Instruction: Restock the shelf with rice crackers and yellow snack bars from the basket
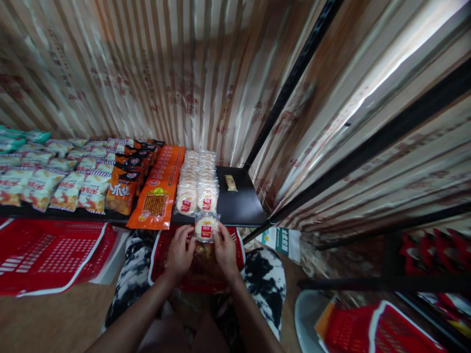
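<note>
Currently left hand [180,255] and right hand [225,252] both grip one cracker packet [205,228] at the shelf [241,208] front edge, just ahead of the cracker rows [196,181], over the red basket [157,262]. Looks mid-placement; needs squaring to the rows.

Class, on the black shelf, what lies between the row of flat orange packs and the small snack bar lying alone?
In the head view: two rows of clear-wrapped round crackers, then bare black shelf before the snack bar.

Dim, warm light; glare upper right; blurred, warped edges.
</note>
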The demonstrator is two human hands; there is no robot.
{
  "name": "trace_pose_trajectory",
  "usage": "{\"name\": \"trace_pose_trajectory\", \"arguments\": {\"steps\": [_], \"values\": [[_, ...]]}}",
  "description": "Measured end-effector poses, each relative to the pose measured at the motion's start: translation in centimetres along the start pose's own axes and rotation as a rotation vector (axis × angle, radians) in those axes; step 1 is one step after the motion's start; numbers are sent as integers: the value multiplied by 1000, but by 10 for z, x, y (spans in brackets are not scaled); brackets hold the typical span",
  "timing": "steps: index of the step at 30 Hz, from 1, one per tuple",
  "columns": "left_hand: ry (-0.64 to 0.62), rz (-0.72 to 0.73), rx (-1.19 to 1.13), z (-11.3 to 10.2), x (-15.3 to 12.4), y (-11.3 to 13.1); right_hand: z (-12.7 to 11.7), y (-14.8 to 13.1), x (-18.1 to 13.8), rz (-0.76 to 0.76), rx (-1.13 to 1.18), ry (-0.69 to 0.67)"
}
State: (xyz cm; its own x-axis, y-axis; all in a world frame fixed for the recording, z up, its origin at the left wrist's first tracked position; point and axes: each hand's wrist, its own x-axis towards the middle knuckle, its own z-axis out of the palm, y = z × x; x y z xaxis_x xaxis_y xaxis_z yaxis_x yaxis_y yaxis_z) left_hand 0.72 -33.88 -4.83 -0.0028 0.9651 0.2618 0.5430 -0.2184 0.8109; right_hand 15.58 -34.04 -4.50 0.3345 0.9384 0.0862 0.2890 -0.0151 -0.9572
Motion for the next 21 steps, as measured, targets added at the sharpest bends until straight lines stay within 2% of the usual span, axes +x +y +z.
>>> {"name": "trace_pose_trajectory", "arguments": {"steps": [3,6,15,21], "values": [[87,191,203,-4,14,3,-2,-7,19,-59,-35,-12],[106,297,352,-4,28,7,0,-9,36,-90,-37,-44],[89,329,481,5,53,-2,11,-5,66,-151,-201,56],[74,347,527,8,58,-9,18,1,72,-206,-446,154]]}}
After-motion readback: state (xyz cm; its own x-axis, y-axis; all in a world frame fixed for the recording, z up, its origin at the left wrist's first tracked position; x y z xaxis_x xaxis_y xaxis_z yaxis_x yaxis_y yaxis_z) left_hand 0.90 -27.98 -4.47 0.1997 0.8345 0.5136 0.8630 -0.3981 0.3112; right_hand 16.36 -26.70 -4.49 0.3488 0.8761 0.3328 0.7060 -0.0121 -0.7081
